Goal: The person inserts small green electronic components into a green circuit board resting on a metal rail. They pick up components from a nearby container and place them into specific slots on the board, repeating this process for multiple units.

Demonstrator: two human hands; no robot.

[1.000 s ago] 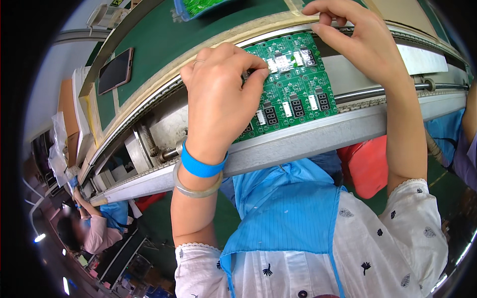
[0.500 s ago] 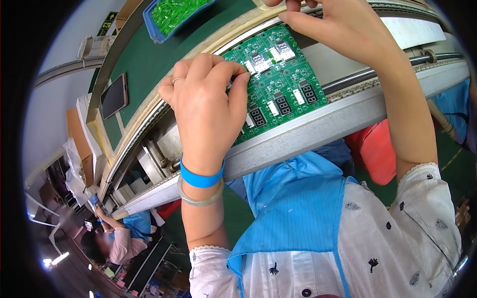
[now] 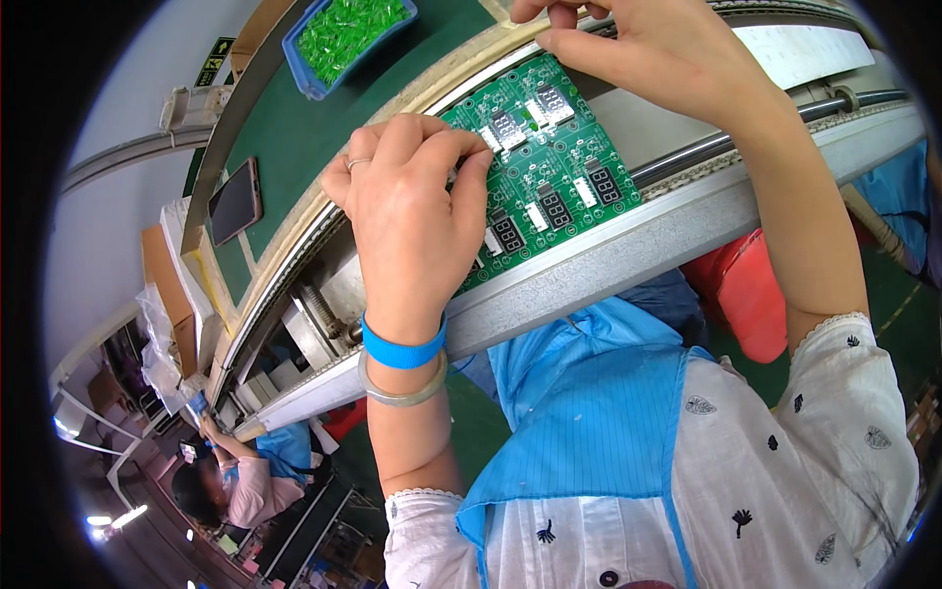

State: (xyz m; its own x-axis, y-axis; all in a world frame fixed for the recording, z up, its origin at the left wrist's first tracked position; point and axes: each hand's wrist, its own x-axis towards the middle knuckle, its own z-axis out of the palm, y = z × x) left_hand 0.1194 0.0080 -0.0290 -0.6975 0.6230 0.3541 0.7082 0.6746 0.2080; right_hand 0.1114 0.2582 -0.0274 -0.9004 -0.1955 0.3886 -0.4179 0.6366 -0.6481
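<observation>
A green circuit board [image 3: 564, 157] lies across the metal rails in front of me. It carries several black digit displays [image 3: 554, 208] and white connectors [image 3: 536, 217]. My left hand [image 3: 412, 211] is over the board's left part, thumb and forefinger pinched together at its surface; whatever is between the fingertips is hidden. Above the board's far right corner, my right hand [image 3: 657, 64] is held with curled fingers, partly cut off by the picture's upper edge. I cannot make out what those fingers hold. A small green part [image 3: 531, 126] sits between two far displays.
A blue tray [image 3: 303, 74] full of small green parts stands on the green bench, far left. Nearer lies a dark phone or tablet [image 3: 234, 201]. A metal rail [image 3: 589, 260] runs along my side. A red stool [image 3: 746, 299] and a co-worker [image 3: 250, 481] are beyond.
The whole view has shifted slightly. My left hand keeps its pinch at the same part of the board, and my right hand stays above the far corner.
</observation>
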